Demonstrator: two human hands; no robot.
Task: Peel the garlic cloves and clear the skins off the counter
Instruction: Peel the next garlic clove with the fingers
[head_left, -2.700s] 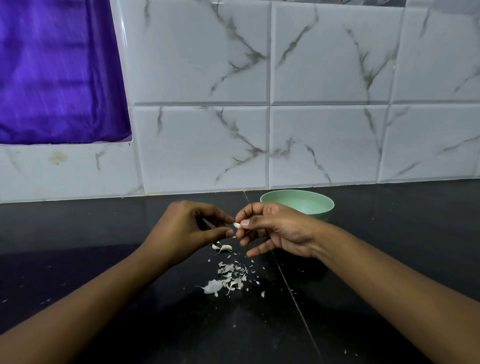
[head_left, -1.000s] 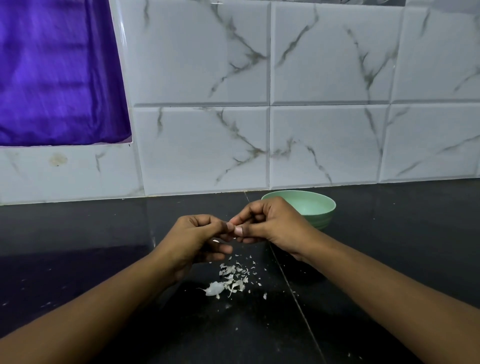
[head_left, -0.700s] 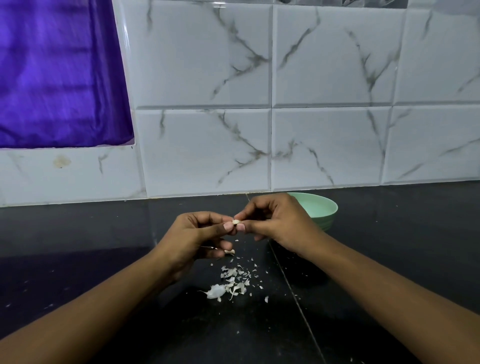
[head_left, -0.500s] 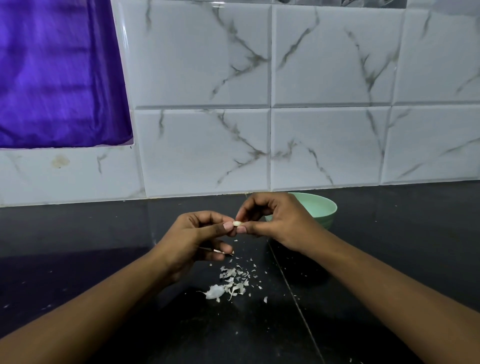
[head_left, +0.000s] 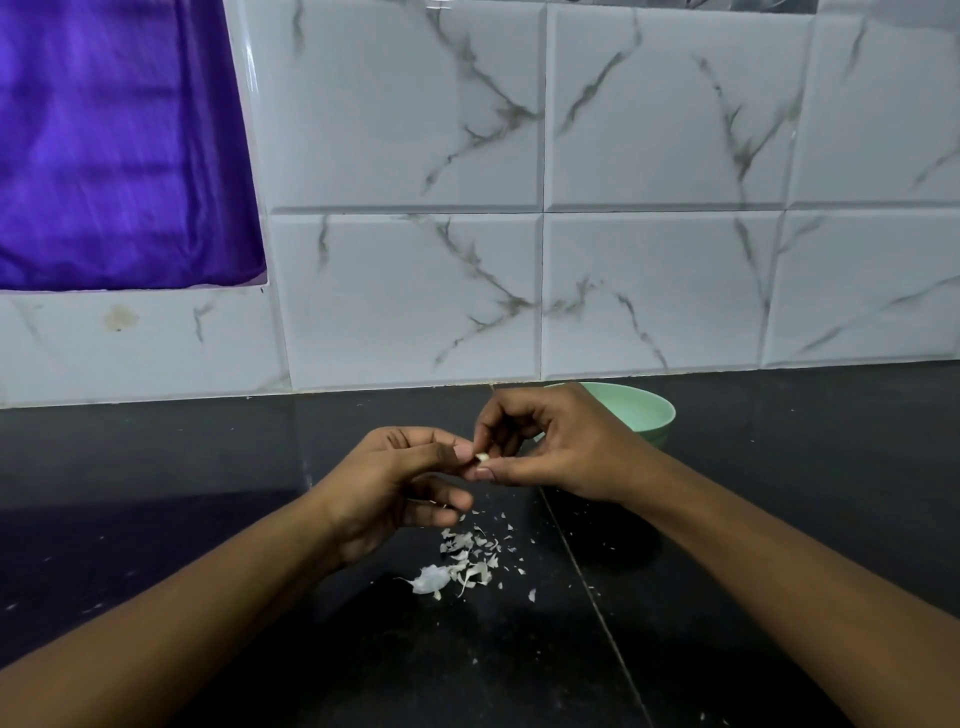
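A person is holding a small pale garlic clove (head_left: 481, 458) in the air just left of the green bowl (head_left: 655, 412), in front of its near rim. The left hand (head_left: 395, 483) is pinching one end of the clove between thumb and forefinger, with its other fingers curling under. The right hand (head_left: 561, 447) is gripping the other end with its thumb and curled fingertips, and it is covering the bowl's left side. The two thumbs are nearly touching at the clove. A loose heap of white skins (head_left: 462, 564) is lying on the dark bench (head_left: 156, 467), nearer the person than the bowl and to its left, below the hands. The bowl is sitting on the bench close to the marbled tile wall (head_left: 410, 291) behind it. A purple cloth (head_left: 114, 145) is hanging far left of the bowl, higher on that wall.
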